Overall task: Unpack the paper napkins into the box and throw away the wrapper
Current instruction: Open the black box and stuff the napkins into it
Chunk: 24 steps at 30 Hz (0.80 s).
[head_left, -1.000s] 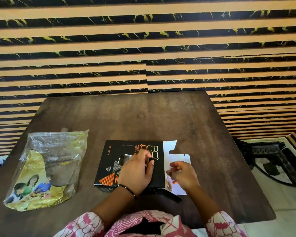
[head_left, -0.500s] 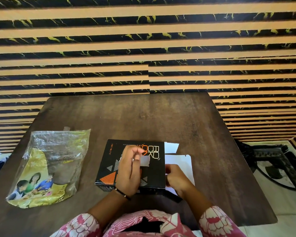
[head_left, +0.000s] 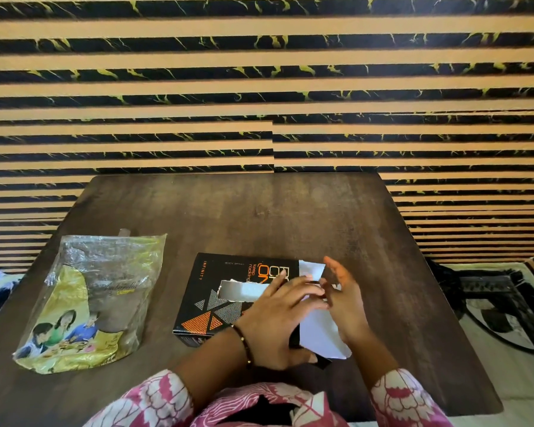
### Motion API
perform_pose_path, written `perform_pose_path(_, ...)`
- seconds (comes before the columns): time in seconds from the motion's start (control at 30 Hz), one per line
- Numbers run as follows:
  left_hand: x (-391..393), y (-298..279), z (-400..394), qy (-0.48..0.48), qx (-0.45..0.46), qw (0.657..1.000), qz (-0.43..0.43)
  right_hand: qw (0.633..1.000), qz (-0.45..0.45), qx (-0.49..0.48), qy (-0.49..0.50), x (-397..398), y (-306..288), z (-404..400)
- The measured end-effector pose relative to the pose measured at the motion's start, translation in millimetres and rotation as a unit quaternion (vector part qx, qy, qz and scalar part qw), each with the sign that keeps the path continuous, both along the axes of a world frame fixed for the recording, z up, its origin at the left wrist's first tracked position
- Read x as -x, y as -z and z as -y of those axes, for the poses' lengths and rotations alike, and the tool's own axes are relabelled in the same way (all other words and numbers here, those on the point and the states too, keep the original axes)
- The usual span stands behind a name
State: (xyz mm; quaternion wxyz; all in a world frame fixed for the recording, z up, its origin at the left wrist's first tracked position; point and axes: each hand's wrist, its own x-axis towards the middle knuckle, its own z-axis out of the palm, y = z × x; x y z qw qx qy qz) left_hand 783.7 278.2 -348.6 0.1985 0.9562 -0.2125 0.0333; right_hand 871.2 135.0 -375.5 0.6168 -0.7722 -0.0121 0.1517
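Napkins (head_left: 242, 290) white, visible through torn slot in black box (head_left: 210, 291) mid-table. Left hand (head_left: 278, 322) flat on box, fingers straight, spread. Right hand (head_left: 346, 298) open, fingers extended, beside white flap (head_left: 319, 331). Wrapper (head_left: 90, 300) well left, empty.

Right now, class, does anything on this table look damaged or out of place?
Yes: the box has a ragged hole torn in its top, white showing through, and the wrapper lies crumpled on the table's left side.

We see a dark wooden desk (head_left: 290, 217) set against a striped wall. On it lie a crumpled yellow-and-clear wrapper (head_left: 93, 300) at left and, well apart, a black box (head_left: 238, 300) near the front edge.
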Motion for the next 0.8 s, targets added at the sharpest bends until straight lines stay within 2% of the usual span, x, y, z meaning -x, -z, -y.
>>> perform_pose_path(0.07,-4.3,4.8,0.7,0.011,-0.031,0.999,-0.002,0.999,0.023,0.019,-0.018,3.3,0.1,1.1)
perform_pose_path(0.2,-9.8,9.3,3.5,-0.022,-0.060,0.998,0.019,0.999,0.010,0.028,-0.036,15.5,8.3,6.7)
perform_pose_path(0.47,-18.4,15.5,10.4,-0.106,-0.125,0.986,-0.039,0.998,-0.046,-0.008,-0.031,32.8,30.8,1.6)
perform_pose_path(0.57,-19.1,16.0,10.6,-0.112,-0.120,0.986,-0.038,0.999,0.008,0.038,-0.028,35.9,28.0,-0.4)
perform_pose_path(0.63,-18.6,17.2,10.1,-0.112,-0.114,0.986,-0.038,0.990,0.084,0.113,0.005,37.0,27.2,1.1)
perform_pose_path(0.73,-17.5,18.5,11.0,-0.121,-0.106,0.987,-0.030,0.947,0.207,0.238,0.056,35.5,30.9,7.2)
perform_pose_path(0.8,-16.9,18.0,11.6,-0.125,-0.104,0.986,-0.023,0.927,0.219,0.298,0.062,34.1,33.8,10.8)
